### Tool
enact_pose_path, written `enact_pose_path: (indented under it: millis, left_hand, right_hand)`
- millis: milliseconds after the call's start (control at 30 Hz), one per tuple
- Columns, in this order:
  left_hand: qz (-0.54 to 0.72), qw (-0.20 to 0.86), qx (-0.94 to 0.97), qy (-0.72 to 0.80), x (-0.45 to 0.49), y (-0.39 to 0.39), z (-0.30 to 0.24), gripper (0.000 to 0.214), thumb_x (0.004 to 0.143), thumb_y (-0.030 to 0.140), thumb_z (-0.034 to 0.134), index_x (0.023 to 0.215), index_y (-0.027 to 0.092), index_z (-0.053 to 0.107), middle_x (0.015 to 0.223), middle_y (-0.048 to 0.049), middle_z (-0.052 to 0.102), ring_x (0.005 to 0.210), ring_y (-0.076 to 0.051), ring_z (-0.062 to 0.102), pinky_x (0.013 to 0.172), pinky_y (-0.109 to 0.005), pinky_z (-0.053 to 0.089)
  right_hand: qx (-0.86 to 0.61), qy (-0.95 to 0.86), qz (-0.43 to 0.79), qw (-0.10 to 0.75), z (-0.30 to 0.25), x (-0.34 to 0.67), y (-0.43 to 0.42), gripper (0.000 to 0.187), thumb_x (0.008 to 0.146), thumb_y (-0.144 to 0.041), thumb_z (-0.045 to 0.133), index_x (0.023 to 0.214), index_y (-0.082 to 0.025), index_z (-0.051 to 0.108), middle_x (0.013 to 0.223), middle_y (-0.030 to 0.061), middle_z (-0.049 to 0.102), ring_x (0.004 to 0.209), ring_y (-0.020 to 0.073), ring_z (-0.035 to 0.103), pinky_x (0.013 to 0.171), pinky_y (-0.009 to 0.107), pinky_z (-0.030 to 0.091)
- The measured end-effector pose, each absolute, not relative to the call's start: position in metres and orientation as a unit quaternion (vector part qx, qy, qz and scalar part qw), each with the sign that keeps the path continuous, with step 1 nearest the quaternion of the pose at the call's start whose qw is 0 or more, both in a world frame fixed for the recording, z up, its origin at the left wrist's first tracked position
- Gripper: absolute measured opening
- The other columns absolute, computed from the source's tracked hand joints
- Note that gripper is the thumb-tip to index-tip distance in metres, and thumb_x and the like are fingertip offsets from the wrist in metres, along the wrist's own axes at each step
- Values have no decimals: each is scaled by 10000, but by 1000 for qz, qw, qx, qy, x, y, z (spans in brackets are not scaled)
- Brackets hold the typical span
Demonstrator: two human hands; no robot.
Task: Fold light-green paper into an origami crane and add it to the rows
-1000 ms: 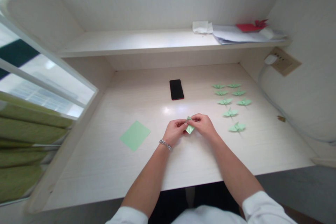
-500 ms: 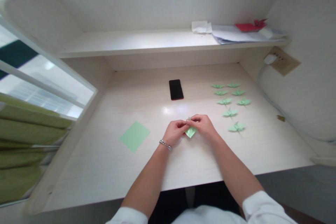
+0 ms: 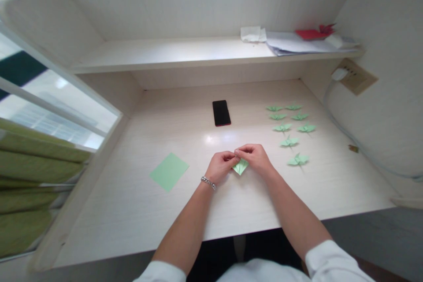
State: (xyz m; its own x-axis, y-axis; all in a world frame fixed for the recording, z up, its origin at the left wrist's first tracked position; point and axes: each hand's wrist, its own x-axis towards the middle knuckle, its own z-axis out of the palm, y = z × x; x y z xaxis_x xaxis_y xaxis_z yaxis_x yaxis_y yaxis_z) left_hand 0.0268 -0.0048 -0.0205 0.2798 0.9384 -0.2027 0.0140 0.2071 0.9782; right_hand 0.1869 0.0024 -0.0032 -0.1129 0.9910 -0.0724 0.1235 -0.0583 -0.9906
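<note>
A folded piece of green origami paper (image 3: 240, 167) is held between my two hands over the desk, its pointed lower end towards me. My left hand (image 3: 220, 165), with a silver chain bracelet (image 3: 208, 182) at the wrist, pinches its left side. From the right, my right hand (image 3: 255, 157) grips the upper part, thumb and fingertips meeting the left fingertips. Fingers cover the top of the paper. A flat green paper square (image 3: 169, 172) lies to the left of my hands. Several folded green paper cranes (image 3: 298, 160) stand in two columns to the right.
A black phone (image 3: 221, 113) lies beyond my hands. On the shelf (image 3: 172, 55) at the back are white papers (image 3: 294, 44), a crumpled tissue (image 3: 253, 34) and a red folded paper (image 3: 326, 29). A white cable (image 3: 350, 136) runs from the wall socket (image 3: 358, 78) along the right side.
The fingertips have shifted slightly over the folded paper, and its top point, visible before above the fingers, is now covered. Both hands stay in nearly the same place.
</note>
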Motion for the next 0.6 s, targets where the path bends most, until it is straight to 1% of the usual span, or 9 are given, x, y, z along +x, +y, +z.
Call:
enact_pose_path:
  millis: [133, 233, 400, 500, 600]
  left_hand:
    - [367, 608, 527, 466, 26, -5, -20, 322, 692, 423, 708, 788, 116, 717, 696, -49, 644, 583, -116, 524, 533, -224, 389]
    - [357, 600, 542, 467, 25, -5, -18, 285, 702, 396, 701, 762, 117, 718, 662, -36, 624, 573, -107, 496, 533, -223, 369]
    - [346, 597, 552, 469, 24, -5, -15, 247, 695, 371, 701, 701, 125, 713, 604, -15, 593, 543, -100, 462, 525, -226, 344]
    - [344, 599, 547, 472, 24, -5, -15, 263, 684, 387, 705, 704, 125, 719, 597, -16, 599, 534, -102, 462, 526, -233, 344]
    - [342, 603, 542, 476, 24, -5, -16, 282, 677, 397, 710, 714, 118, 723, 613, -27, 613, 543, -107, 473, 529, -236, 345]
  right_hand:
    - [-526, -537, 502, 428, -3, 186, 2, 254, 653, -397, 717, 734, -158, 740, 706, 59, 717, 664, 192, 639, 600, 272, 467]
    - [-534, -527, 496, 437, -4, 185, 1, 236, 633, -387, 731, 701, -162, 734, 668, 48, 704, 628, 180, 623, 568, 262, 447]
    - [-535, -535, 485, 439, -5, 183, 1, 266, 658, -424, 714, 681, -159, 723, 637, 34, 680, 589, 161, 590, 533, 251, 418]
    - [-530, -536, 492, 435, -4, 183, 1, 329, 699, -477, 676, 680, -150, 715, 594, 22, 647, 552, 144, 555, 499, 241, 391]
    - [-519, -537, 506, 432, -4, 185, 3, 404, 781, -519, 575, 768, -144, 724, 596, 21, 631, 548, 135, 546, 504, 237, 401]
